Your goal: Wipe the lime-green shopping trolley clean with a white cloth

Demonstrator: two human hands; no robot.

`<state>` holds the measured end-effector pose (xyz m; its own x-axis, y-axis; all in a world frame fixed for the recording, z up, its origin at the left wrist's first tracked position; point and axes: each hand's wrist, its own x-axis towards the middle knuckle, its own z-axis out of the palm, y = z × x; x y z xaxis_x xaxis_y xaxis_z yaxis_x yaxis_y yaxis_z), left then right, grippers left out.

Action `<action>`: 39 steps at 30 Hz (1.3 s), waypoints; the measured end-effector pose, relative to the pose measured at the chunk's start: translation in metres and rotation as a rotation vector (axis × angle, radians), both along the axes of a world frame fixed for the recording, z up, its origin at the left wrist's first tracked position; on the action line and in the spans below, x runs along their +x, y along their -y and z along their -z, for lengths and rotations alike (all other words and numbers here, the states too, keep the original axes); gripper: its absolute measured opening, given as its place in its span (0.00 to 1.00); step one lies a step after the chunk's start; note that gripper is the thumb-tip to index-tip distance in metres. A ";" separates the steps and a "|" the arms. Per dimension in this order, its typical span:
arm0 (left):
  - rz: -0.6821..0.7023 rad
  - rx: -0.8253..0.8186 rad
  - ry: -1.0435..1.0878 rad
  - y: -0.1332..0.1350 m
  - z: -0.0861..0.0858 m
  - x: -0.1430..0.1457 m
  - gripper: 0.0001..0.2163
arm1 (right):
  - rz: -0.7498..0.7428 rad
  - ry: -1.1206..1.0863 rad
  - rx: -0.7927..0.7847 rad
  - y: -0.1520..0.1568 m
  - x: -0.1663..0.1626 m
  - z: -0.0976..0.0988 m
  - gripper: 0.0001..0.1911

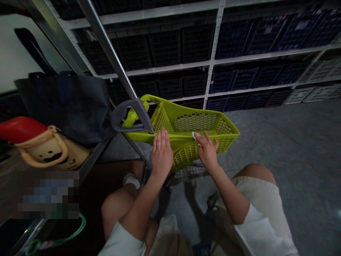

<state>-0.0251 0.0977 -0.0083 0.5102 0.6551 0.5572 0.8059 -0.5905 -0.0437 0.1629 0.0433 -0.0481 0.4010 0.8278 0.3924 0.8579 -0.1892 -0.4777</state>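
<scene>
A lime-green plastic shopping cart [197, 142] with perforated sides stands in front of my knees. My left hand [162, 151] lies flat with fingers stretched together, at the cart's near rim beside the grey handle [145, 115]. Further right along that rim, my right hand [207, 149] presses a small white cloth or tissue [195, 135] under its fingers. Some of its other fingers are spread. How much of the white piece sits inside the hand is hidden.
Behind the cart, white metal shelves [213, 53] hold dark crates [166, 48] and blue crates [242, 76]. To the left are a dark tote bag [66, 103] and a red-topped cartoon-face bag [58, 149]. A metal pole [112, 53] slants down to the grey handle.
</scene>
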 end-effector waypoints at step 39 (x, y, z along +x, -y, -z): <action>0.002 -0.003 0.023 0.001 0.002 0.000 0.32 | -0.059 0.075 -0.004 -0.003 -0.014 0.000 0.41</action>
<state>-0.0252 0.0972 -0.0099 0.4984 0.6562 0.5665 0.8057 -0.5919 -0.0232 0.1494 0.0462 -0.0479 0.3209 0.8510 0.4158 0.9009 -0.1388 -0.4113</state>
